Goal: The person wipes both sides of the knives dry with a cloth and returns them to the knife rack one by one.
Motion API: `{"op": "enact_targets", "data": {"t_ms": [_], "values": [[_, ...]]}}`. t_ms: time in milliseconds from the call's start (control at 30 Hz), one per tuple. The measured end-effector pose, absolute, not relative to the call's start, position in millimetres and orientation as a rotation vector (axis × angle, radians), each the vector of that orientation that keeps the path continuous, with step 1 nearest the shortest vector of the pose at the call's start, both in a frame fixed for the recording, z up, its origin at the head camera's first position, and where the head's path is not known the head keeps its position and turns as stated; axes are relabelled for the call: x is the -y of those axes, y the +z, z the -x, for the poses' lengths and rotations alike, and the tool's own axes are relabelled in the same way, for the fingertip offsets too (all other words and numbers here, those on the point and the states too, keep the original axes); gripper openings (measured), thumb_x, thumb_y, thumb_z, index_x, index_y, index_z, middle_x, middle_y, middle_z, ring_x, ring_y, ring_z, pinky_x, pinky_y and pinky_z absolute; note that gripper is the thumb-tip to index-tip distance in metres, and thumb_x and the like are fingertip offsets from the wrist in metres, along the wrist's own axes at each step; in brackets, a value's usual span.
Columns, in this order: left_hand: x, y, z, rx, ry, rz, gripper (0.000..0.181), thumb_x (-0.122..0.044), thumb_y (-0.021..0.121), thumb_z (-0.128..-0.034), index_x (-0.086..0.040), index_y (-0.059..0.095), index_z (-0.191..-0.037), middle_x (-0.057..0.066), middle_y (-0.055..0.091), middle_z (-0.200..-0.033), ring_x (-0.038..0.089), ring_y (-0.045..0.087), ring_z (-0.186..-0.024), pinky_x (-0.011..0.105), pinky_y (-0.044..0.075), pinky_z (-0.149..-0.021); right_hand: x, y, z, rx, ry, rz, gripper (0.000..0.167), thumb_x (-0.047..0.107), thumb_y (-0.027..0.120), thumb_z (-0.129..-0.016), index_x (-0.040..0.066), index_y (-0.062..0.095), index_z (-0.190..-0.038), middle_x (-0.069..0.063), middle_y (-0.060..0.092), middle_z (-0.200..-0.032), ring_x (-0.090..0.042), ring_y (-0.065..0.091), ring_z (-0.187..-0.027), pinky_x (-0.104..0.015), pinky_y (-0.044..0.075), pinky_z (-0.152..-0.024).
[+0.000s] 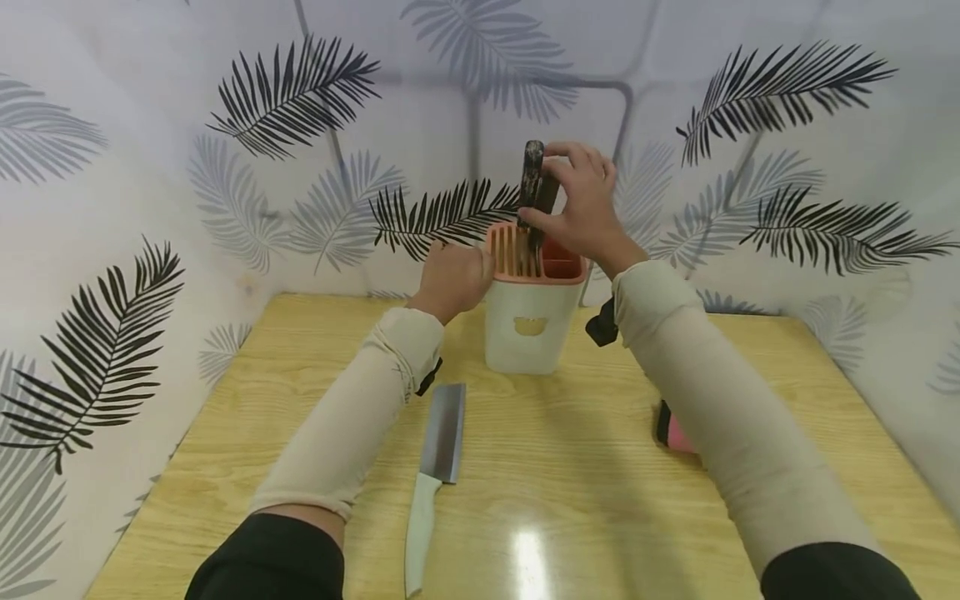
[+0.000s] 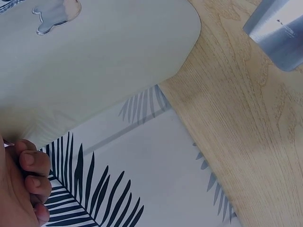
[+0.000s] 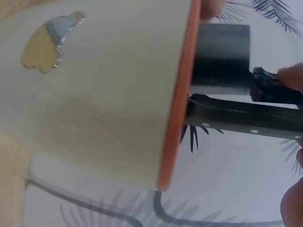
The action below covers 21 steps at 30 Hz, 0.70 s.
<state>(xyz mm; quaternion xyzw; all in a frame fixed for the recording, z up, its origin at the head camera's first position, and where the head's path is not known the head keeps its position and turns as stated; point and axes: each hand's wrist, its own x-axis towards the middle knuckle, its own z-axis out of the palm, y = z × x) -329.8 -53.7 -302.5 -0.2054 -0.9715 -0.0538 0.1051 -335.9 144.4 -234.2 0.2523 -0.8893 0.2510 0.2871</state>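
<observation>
A white knife holder (image 1: pixel 517 337) with an orange slotted rim (image 1: pixel 564 280) stands upright at the table's back. My left hand (image 1: pixel 453 275) grips its left edge with curled fingers; the left wrist view shows those fingers (image 2: pixel 35 175) beside the white wall. Above the slots, my right hand (image 1: pixel 588 196) holds a black-handled knife. In the right wrist view, part of that knife's wide blade (image 3: pixel 220 59) shows between rim and handle; the rest is hidden inside. Close alongside is another black handle with rivets (image 3: pixel 241 116).
A cleaver (image 1: pixel 444 433) with a pale green handle lies on the wooden table (image 1: pixel 360 533), in front of the holder and left of centre. A pink and black object (image 1: pixel 677 433) is partly hidden by the right forearm. Leaf-patterned cloth hangs behind.
</observation>
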Motion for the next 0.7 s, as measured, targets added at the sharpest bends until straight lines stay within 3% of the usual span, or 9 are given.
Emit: {"op": "enact_targets", "data": {"t_ms": [200,433,567,700], "values": [[53.7,-303.5,329.6,2.845,-0.136,0.622,0.054,-0.025,0.019,-0.1073,-0.017,0.04,-0.059,0.0,0.039,-0.053,0.022,0.041,-0.057,0.042,0.038,-0.079,-146.5,-216.5,344.8,2.583,0.457,-0.668,0.049,0.034,0.082,-0.078,0.0,0.064,-0.109,-0.01,0.043,-0.149,-0.034,0.029,-0.144,-0.06,0.007,-0.119],[53.2,-303.9,329.7,2.854,-0.125,0.599,0.054,-0.025,0.018,-0.107,-0.017,0.04,-0.058,0.0,0.039,-0.053,0.022,0.04,-0.057,0.041,0.035,-0.077,-138.7,-200.4,347.0,2.731,0.306,-0.657,0.065,0.04,0.085,-0.075,0.005,0.064,-0.126,-0.008,0.043,-0.149,-0.032,0.028,-0.145,-0.062,-0.001,-0.121],[53.3,-303.3,329.1,2.857,-0.145,0.592,0.054,-0.025,0.018,-0.1068,-0.017,0.04,-0.058,0.0,0.038,-0.053,0.022,0.04,-0.057,0.042,0.037,-0.079,-138.1,-199.6,343.6,2.737,0.311,-0.639,0.061,0.04,0.084,-0.077,0.01,0.064,-0.126,-0.01,0.041,-0.152,-0.033,0.027,-0.147,-0.063,-0.004,-0.121],[52.5,-302.8,328.4,2.876,-0.144,0.593,0.054,-0.025,0.017,-0.1072,-0.016,0.041,-0.059,0.001,0.041,-0.054,0.026,0.049,-0.062,0.046,0.043,-0.085,-136.0,-201.1,326.9,2.594,0.355,-0.631,0.057,0.04,0.08,-0.082,0.017,0.059,-0.13,-0.01,0.034,-0.158,-0.032,0.024,-0.15,-0.061,-0.005,-0.122]]}}
